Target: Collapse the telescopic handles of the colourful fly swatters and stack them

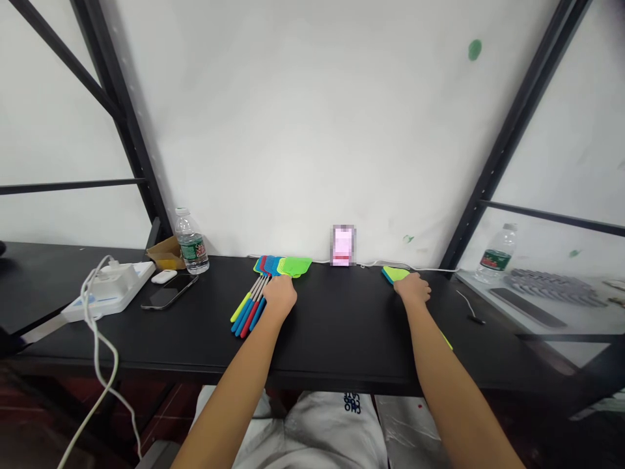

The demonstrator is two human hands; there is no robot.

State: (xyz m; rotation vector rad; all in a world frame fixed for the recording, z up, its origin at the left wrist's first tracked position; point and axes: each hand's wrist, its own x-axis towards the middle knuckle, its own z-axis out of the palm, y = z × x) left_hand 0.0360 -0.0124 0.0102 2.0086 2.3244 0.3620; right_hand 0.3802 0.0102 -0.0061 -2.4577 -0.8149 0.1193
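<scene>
Fly-swatter grips (249, 307) slanting nearward, leftward

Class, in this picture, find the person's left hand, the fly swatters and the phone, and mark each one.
Left hand (280, 296): head view, point on the back of the hand.
Fly swatters (249, 306): head view, point on the coloured handles.
Phone (166, 294): head view, point on the dark screen.
</scene>
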